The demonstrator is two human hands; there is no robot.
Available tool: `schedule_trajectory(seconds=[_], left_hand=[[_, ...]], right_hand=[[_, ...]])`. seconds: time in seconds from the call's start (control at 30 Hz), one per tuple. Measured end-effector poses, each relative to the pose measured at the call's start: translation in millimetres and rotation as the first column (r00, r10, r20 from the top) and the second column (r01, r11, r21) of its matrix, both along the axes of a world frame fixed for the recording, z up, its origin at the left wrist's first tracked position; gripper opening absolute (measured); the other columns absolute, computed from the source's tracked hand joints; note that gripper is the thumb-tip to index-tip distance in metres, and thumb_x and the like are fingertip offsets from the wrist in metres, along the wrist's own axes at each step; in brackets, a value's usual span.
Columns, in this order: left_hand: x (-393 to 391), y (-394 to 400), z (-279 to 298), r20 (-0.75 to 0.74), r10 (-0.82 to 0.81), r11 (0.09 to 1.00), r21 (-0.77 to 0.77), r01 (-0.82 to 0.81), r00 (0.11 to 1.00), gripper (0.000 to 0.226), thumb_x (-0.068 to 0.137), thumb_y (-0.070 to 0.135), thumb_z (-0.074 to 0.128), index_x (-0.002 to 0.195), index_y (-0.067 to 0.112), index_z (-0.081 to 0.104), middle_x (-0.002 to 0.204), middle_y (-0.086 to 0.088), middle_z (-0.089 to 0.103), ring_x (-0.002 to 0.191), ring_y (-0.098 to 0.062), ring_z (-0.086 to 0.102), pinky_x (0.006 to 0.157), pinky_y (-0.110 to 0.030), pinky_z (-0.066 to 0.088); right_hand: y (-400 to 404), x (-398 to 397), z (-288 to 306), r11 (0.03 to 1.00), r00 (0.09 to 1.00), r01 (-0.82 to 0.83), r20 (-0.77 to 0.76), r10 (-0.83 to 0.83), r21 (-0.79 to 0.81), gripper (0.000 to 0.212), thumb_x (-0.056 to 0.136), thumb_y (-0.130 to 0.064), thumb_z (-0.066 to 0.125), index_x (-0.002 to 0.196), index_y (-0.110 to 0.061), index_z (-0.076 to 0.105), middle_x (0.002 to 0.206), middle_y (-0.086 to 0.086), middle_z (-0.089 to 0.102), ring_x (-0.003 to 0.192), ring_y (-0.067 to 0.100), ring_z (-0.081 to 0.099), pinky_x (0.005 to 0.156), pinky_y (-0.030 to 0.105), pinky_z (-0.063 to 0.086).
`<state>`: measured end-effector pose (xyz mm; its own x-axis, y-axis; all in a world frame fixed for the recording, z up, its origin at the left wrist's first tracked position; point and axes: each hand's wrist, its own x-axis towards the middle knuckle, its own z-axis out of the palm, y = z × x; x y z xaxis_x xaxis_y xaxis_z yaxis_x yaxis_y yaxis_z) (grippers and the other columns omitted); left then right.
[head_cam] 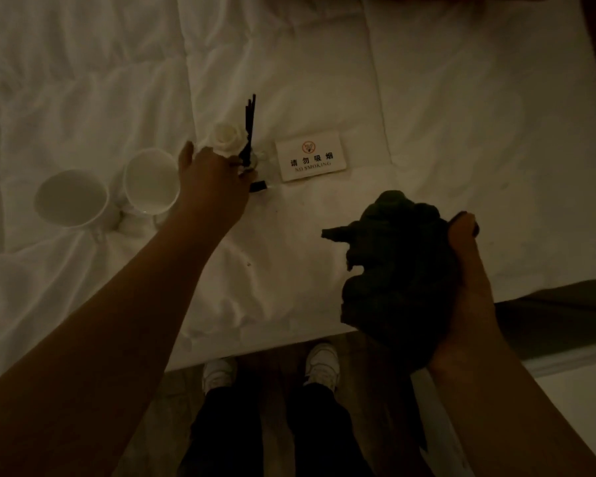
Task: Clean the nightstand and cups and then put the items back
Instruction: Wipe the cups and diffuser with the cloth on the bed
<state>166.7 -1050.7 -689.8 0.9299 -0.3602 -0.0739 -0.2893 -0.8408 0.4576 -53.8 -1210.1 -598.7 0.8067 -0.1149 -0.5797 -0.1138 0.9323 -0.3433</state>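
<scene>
Two white cups (111, 194) on bed (461, 132), beside reed diffuser (248, 146). Left grip (214, 180) wrapped around diffuser. Right grip (461, 270) clenched around dark cloth (393, 263).

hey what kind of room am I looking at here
Most likely a hotel bedroom. A white duvet covers a bed, and on it lie a no smoking sign in Chinese and English, two white cups and a reed diffuser with a white rose.
</scene>
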Motion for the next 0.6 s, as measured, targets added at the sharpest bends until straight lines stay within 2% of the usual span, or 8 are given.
schedule_trajectory(seconds=[0.1, 0.17, 0.3, 0.37, 0.43, 0.47, 0.53, 0.6], left_hand=[[-10.2, -1.6, 1.5, -0.084, 0.037, 0.998, -0.04, -0.041, 0.996, 0.033, 0.089, 0.025, 0.064, 0.121, 0.017, 0.061, 0.117, -0.009, 0.066, 0.109, -0.03, 0.059, 0.096, -0.03, 0.037], [-22.4, -4.9, 5.1, -0.079, 0.06, 0.997, -0.034, -0.063, 0.995, 0.04, 0.087, 0.029, 0.067, 0.123, 0.014, 0.059, 0.116, -0.011, 0.066, 0.103, -0.031, 0.061, 0.082, -0.027, 0.037], [-60.8, -5.9, 19.4, -0.162, 0.289, 0.929, -0.191, -0.317, 0.944, 0.052, 0.083, 0.033, 0.072, 0.128, 0.015, 0.052, 0.114, 0.005, 0.057, 0.103, -0.005, 0.052, 0.086, -0.011, 0.035], [-88.8, -10.2, 26.8, -0.133, 0.374, 0.883, -0.252, -0.396, 0.918, 0.044, 0.085, 0.028, 0.067, 0.123, 0.017, 0.049, 0.107, 0.009, 0.053, 0.095, -0.005, 0.053, 0.08, -0.016, 0.041], [-109.1, -24.8, 31.4, -0.044, 0.248, 0.935, -0.251, -0.251, 0.968, 0.035, 0.086, 0.027, 0.061, 0.118, 0.02, 0.049, 0.098, 0.012, 0.048, 0.081, 0.001, 0.049, 0.07, -0.012, 0.037], [-111.0, -37.4, 30.8, -0.036, 0.128, 0.96, -0.247, -0.133, 0.991, 0.034, 0.086, 0.027, 0.059, 0.118, 0.022, 0.049, 0.099, 0.012, 0.049, 0.082, 0.001, 0.049, 0.073, -0.013, 0.039], [-98.1, -67.6, 24.4, -0.064, -0.085, 0.981, -0.18, 0.072, 0.994, 0.043, 0.088, 0.023, 0.059, 0.128, 0.021, 0.046, 0.119, 0.002, 0.054, 0.108, -0.013, 0.052, 0.091, -0.028, 0.044], [-74.8, -93.3, 12.4, -0.087, -0.212, 0.977, -0.008, 0.213, 0.973, 0.056, 0.088, 0.015, 0.058, 0.14, 0.013, 0.037, 0.145, -0.009, 0.04, 0.133, -0.027, 0.035, 0.107, -0.041, 0.032]], right_hand=[[-5.8, 1.7, 0.2, 1.0, 1.0, 0.011, -0.016, -0.011, -0.003, 0.056, 0.072, -0.062, 0.043, 0.096, -0.024, 0.076, 0.096, 0.006, 0.073, 0.081, 0.021, 0.071, 0.07, 0.041, 0.057], [-9.8, 2.4, 0.1, 0.999, 0.999, 0.04, -0.035, -0.04, -0.007, 0.057, 0.073, -0.065, 0.047, 0.098, -0.022, 0.076, 0.099, 0.007, 0.073, 0.083, 0.023, 0.071, 0.07, 0.042, 0.058], [-18.5, 6.2, 4.6, 0.996, 0.995, 0.084, -0.049, -0.082, 0.037, 0.064, 0.071, -0.069, 0.052, 0.108, -0.02, 0.073, 0.108, 0.011, 0.071, 0.092, 0.027, 0.07, 0.07, 0.047, 0.058], [-23.1, 10.2, 7.2, 0.992, 0.993, 0.111, -0.036, -0.109, 0.061, 0.075, 0.069, -0.072, 0.057, 0.126, -0.023, 0.062, 0.123, 0.011, 0.065, 0.108, 0.029, 0.063, 0.078, 0.051, 0.055], [-25.7, 12.7, 7.8, 0.991, 0.992, 0.124, -0.026, -0.123, 0.054, 0.08, 0.075, -0.074, 0.046, 0.138, -0.025, 0.05, 0.132, 0.012, 0.058, 0.118, 0.03, 0.056, 0.085, 0.052, 0.052], [-27.4, 12.5, 8.0, 0.991, 0.992, 0.124, -0.019, -0.123, 0.044, 0.079, 0.078, -0.075, 0.042, 0.138, -0.025, 0.049, 0.132, 0.012, 0.058, 0.118, 0.031, 0.057, 0.085, 0.053, 0.052], [-30.7, 9.1, 7.4, 0.991, 0.992, 0.13, -0.013, -0.129, 0.026, 0.074, 0.08, -0.072, 0.038, 0.134, -0.025, 0.054, 0.128, 0.011, 0.062, 0.114, 0.032, 0.061, 0.08, 0.052, 0.054], [-33.1, 4.3, 7.6, 0.988, 0.988, 0.154, -0.016, -0.154, 0.012, 0.07, 0.082, -0.071, 0.037, 0.129, -0.024, 0.06, 0.124, 0.01, 0.064, 0.11, 0.031, 0.063, 0.078, 0.051, 0.055]])
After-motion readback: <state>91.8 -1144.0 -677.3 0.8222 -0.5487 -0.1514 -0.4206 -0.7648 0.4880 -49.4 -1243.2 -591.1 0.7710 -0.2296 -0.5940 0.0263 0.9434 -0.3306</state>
